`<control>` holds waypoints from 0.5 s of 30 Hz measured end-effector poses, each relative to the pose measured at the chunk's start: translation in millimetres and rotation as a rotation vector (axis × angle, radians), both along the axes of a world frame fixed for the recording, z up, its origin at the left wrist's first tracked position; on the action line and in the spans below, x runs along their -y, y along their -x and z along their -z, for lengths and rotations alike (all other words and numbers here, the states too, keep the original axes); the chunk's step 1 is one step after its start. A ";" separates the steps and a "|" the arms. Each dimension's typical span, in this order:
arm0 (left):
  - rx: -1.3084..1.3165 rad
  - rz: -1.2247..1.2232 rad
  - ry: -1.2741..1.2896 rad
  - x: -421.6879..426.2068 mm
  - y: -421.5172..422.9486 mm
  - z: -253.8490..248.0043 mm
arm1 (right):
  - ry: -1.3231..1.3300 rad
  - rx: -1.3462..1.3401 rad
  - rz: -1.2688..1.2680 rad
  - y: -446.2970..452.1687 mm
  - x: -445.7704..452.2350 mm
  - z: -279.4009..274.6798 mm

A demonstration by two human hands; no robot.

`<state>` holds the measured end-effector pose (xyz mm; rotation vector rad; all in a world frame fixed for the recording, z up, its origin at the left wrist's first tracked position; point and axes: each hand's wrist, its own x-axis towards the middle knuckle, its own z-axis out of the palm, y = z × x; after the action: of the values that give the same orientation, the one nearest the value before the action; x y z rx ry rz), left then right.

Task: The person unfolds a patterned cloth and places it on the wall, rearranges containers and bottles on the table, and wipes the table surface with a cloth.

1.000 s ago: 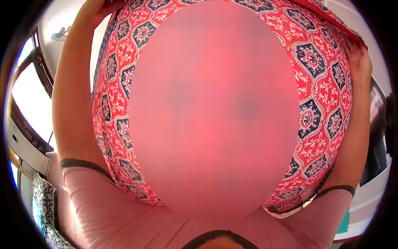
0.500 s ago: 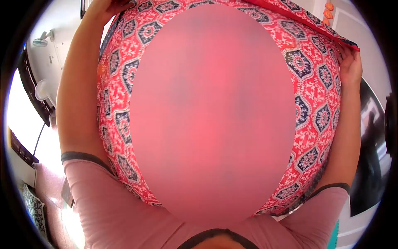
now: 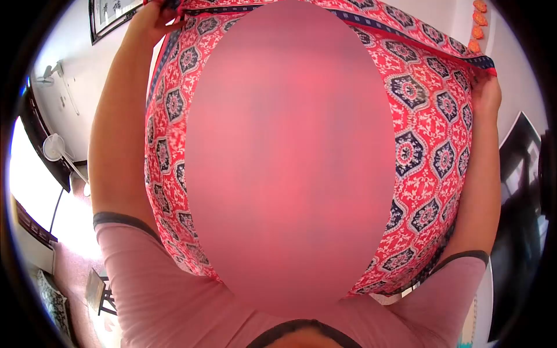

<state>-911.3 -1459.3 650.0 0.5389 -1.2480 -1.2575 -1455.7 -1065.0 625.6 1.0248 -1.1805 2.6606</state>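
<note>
A large red cloth (image 3: 444, 158) with navy and white medallions and a navy border is spread upright in front of me. My left hand (image 3: 155, 21) grips its upper left corner, high up near the top of the view. On the other side, my right hand (image 3: 486, 93) is closed on the upper right corner, with the border folded over at the fingers. Both arms are raised and stretched apart. The cloth hangs down to my chest, and a blurred oval hides its middle.
A white fan (image 3: 54, 147) stands at the left by a bright window, near a small table (image 3: 96, 290) and a patterned cushion (image 3: 53, 304). A framed picture (image 3: 110, 17) hangs upper left. On the right are a large black screen (image 3: 516, 243) and orange flowers (image 3: 479, 20).
The cloth's top edge has come lower in view, showing more of the navy border. My right hand sits slightly lower and further in. The room has shifted as my head moved.
</note>
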 end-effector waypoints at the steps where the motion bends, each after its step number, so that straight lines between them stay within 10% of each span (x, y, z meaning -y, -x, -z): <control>1: -0.002 0.000 0.012 -20.0 7.7 5.1 | 0.008 -0.016 -0.027 4.1 3.5 0.0; 15: -0.078 0.037 -0.108 -39.7 13.9 -5.5 | -0.059 0.002 0.022 -18.8 10.6 1.2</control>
<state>-925.2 -1419.7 655.4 0.5412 -1.1348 -1.3706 -1436.9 -1075.6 624.4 1.0118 -1.2696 2.6255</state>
